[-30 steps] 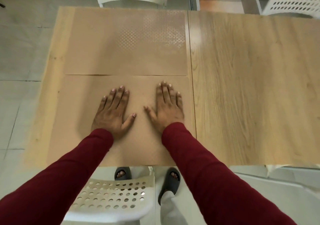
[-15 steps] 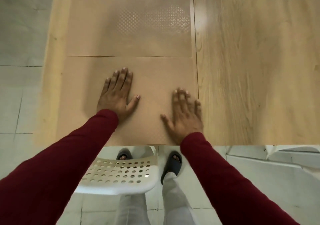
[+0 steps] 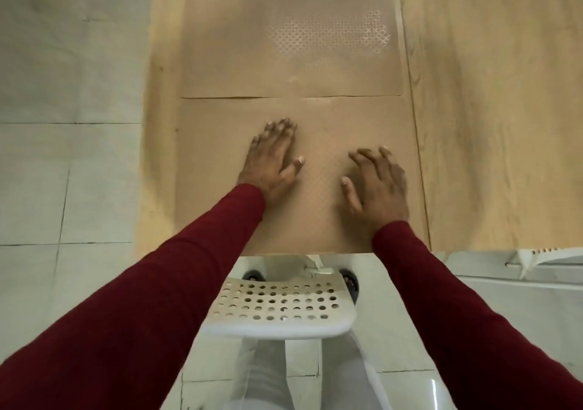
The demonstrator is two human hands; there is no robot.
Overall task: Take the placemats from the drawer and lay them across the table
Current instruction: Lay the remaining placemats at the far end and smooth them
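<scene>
The left hand's fingers [image 3: 280, 128] lie straight and close together, flat on the near placemat [image 3: 214, 169], thumb splayed to the side; the left hand [image 3: 271, 160] holds nothing. The right hand [image 3: 377, 185] is over the same mat nearer its right edge, its fingers spread and slightly bent; the blur makes it hard to say whether they touch the mat or hang just above it, but nothing is in their grip. The near placemat reaches the table's front edge; a far placemat [image 3: 252, 46] lies beyond it, their edges meeting along one seam. Both sit on the left part of the wooden table [image 3: 492, 109]; dark red sleeves [image 3: 176, 283] cover both arms; a white perforated chair [image 3: 284, 311] stands below the table edge.
</scene>
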